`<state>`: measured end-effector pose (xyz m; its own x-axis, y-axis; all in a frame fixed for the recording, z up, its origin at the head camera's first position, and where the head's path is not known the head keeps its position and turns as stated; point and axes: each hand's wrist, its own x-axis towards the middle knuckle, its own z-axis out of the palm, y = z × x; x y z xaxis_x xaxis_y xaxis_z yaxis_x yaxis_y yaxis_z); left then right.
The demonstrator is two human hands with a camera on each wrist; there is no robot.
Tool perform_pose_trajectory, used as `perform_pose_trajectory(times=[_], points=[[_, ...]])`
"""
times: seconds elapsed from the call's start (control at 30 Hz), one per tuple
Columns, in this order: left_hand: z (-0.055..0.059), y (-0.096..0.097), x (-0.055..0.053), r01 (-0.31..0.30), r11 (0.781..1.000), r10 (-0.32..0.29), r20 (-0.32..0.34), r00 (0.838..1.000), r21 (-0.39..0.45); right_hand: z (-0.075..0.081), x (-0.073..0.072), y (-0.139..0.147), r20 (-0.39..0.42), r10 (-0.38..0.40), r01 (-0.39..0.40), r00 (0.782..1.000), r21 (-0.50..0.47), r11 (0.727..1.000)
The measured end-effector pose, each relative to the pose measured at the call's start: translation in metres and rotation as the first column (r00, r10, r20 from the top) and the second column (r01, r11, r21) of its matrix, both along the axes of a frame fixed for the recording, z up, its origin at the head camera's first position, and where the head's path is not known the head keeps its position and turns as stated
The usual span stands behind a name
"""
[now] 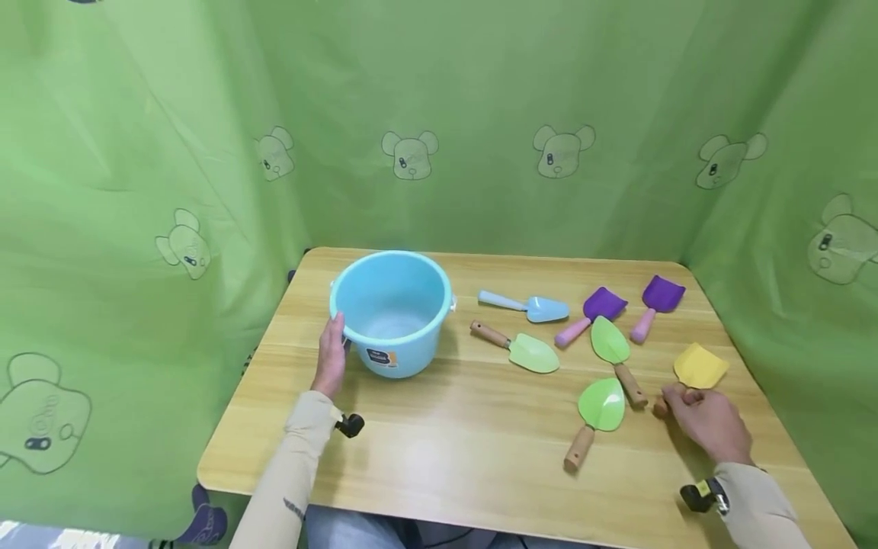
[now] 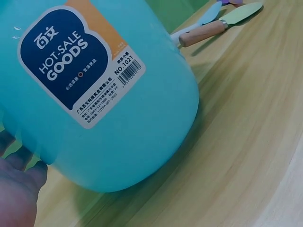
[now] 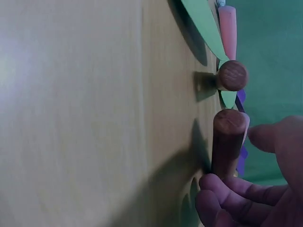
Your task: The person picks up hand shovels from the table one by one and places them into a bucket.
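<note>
My left hand (image 1: 331,357) lies against the left side of a light blue bucket (image 1: 411,352), fingertips up at its rim. In the left wrist view the fingers (image 2: 35,175) touch the wall beside the printed label (image 2: 71,61). At the right, my right hand (image 1: 713,423) holds the wooden handle (image 3: 228,142) of a small yellow hand shovel (image 1: 700,366), its blade pointing away. Fingers curl at the handle and the thumb is close on the other side. Two leaf-shaped green trowels (image 1: 602,404) (image 1: 610,339) with wooden handles lie just left of this hand.
Farther back on the wooden table (image 1: 439,457) lie a blue trowel (image 1: 546,309), a pale green trowel (image 1: 533,354) and two purple shovels (image 1: 604,303) (image 1: 662,294) with pink handles. A green curtain (image 1: 480,206) surrounds the table at the back and sides.
</note>
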<state>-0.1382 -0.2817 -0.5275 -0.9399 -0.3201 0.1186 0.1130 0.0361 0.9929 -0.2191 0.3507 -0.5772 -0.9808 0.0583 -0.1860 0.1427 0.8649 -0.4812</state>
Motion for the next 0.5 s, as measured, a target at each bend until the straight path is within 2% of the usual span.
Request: perform_pose_trajectory(times=[0.27,0.5], points=[[-0.0037,-0.0014,-0.0001,-0.002,1.0,0.002,0.01,1.0,-0.008,-0.0049,-0.0024,-0.0011,0.08,-0.046,0.047,0.996,-0.019,0.999],[-0.0057,0.0046,-0.001,0.014,1.0,-0.014,0.023,1.0,0.003,-0.004,0.0011,0.0073,0.13,0.0,0.006,0.991,-0.044,0.999]])
